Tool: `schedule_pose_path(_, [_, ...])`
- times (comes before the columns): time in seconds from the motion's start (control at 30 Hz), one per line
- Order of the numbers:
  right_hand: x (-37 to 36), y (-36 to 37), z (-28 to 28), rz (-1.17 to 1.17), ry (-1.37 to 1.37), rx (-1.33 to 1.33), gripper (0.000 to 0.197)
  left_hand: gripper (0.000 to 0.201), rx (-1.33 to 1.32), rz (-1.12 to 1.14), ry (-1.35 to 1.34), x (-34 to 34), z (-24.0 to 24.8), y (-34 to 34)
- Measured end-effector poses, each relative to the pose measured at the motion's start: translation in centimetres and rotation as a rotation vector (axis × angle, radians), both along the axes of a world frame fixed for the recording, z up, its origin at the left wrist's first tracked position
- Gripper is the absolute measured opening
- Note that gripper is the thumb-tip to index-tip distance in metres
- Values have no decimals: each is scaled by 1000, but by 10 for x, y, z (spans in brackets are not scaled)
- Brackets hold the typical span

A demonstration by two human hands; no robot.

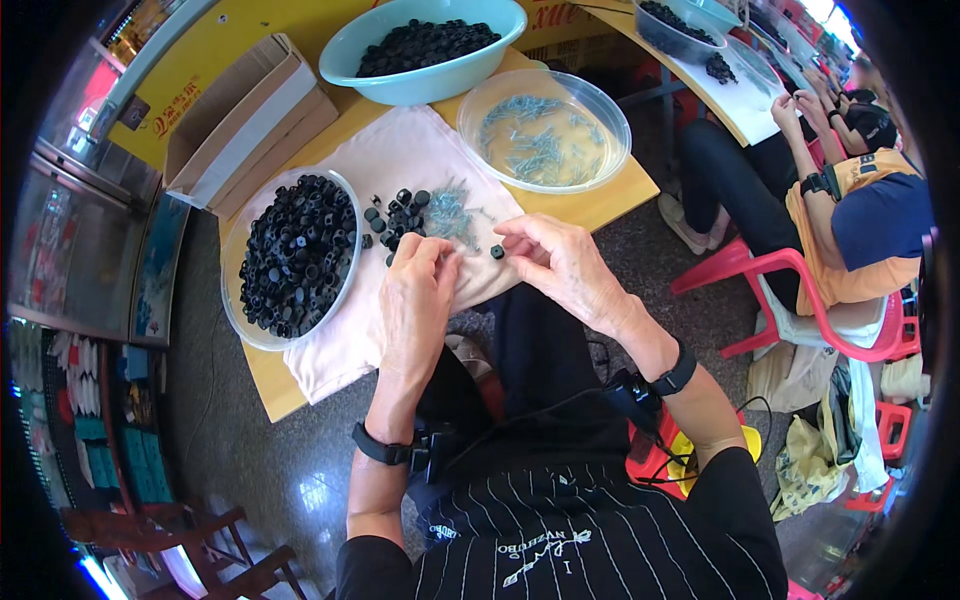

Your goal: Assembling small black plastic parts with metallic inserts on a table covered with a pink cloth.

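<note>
Both my hands work over a pale pink cloth (352, 150) at the table's near edge. My left hand (418, 290) is closed, its fingertips curled together beside the small pile; what they hold, if anything, is hidden. At the fingertips of my right hand (572, 265) is a small black plastic knob (497, 252), apparently pinched between thumb and finger. A heap of thin silvery screws (450, 213) lies on the cloth just beyond my hands. Beside it on the left are several loose black knobs (402, 212), some showing round flat tops.
A clear tub (228, 285) piled with black knobs stands at left. Behind are an open cardboard box (255, 125), a pale green basin (400, 93) of black parts and a clear bowl (545, 180) of screws. At right, a person (855, 225) sits on a pink chair (735, 270).
</note>
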State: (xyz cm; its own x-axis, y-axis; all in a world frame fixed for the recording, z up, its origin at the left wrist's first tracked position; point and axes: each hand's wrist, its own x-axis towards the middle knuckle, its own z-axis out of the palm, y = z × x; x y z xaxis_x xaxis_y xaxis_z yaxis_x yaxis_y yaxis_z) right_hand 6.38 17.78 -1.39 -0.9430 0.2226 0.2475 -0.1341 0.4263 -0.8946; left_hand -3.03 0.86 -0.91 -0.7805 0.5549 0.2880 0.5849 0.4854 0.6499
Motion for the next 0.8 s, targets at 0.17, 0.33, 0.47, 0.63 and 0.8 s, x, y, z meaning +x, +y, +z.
schedule_pose_path(0.17, [1, 2, -2, -13, 10, -52, 29, 7, 40, 5, -9, 3, 3, 1])
schedule_pose_path(0.33, [1, -1, -1, -37, 34, -60, 26, 5, 164, 20, 32, 11, 11, 2])
schedule_pose_path(0.47, [1, -6, 0, -69, 27, -22, 22, 8, 404, 0, -169, 12, 0, -5])
schedule_pose_path(0.63, [0, -11, -1, -116, 30, 81, 18, 9, 744, -36, -668, 20, -5, -9])
schedule_pose_path(0.8, [7, -18, 20, -53, -36, -99, 18, 7, 979, -100, -843, 30, -9, -12])
